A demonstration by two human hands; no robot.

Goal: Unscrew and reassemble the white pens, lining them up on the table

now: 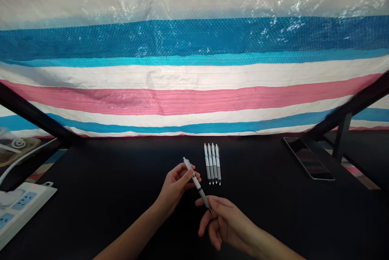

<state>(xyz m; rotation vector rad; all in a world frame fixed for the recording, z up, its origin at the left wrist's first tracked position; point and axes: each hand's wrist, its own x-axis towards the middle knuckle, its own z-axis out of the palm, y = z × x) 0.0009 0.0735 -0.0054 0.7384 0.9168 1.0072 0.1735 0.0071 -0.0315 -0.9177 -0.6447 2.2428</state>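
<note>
A white and grey click pen (199,187) slants between my two hands above the black table. My left hand (176,183) grips its upper barrel between thumb and fingers, with the clicker end pointing up and away. Down at the grey grip and metal tip, my right hand (225,219) pinches with thumb and forefinger while its other fingers curl loosely. Just beyond the hands, several matching pens (212,164) lie side by side, tips towards me.
A dark phone (308,158) lies on the black tabletop (121,170) at the right. A white power strip (27,207) with a cable sits at the left edge. Behind the table hangs a striped plastic sheet (182,102), with black frame bars (343,110) at both sides.
</note>
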